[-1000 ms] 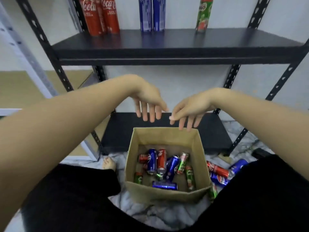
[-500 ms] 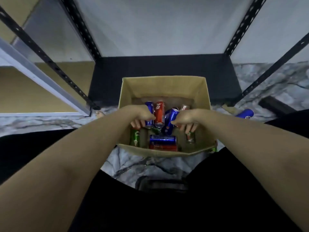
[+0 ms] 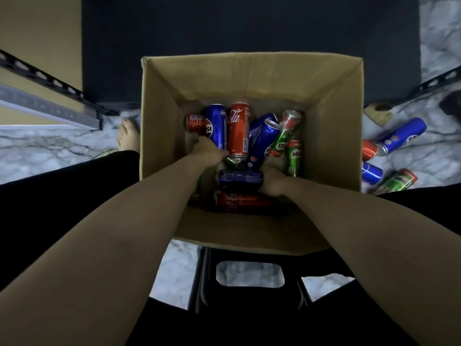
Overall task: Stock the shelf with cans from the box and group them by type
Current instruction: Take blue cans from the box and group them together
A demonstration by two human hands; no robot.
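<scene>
Since half a second ago both forearms are reaching deeper into the open brown cardboard box (image 3: 159, 116), which is now filling much more of the view as the head is tilting further down over it.

The box is sitting on the marbled floor (image 3: 37, 146) in front of the black bottom shelf board (image 3: 249, 26) and is holding a jumble of slim cans. Toward 12 o'clock a blue Pepsi can (image 3: 216, 126) is lying beside a red Coca-Cola can (image 3: 239, 131), with a second red can (image 3: 194, 123) tucked at 10 o'clock. A tilted blue can (image 3: 264, 136) is leaning at the centre, and two green Milo cans (image 3: 294, 156) are lying toward 3 o'clock. Nearer the person, a blue can lying crosswise (image 3: 240, 179) is resting on a red Coca-Cola can lying crosswise (image 3: 239, 201).

The left hand (image 3: 209, 153) is pressing down among the cans at the foot of the blue Pepsi can; its fingers are hidden, so what it is grasping cannot be told. The right hand (image 3: 273, 181) is touching the right end of the crosswise blue can, its fingers likewise hidden.

Outside the box at 3 o'clock, several loose cans (image 3: 401, 136) are lying on the floor.
</scene>
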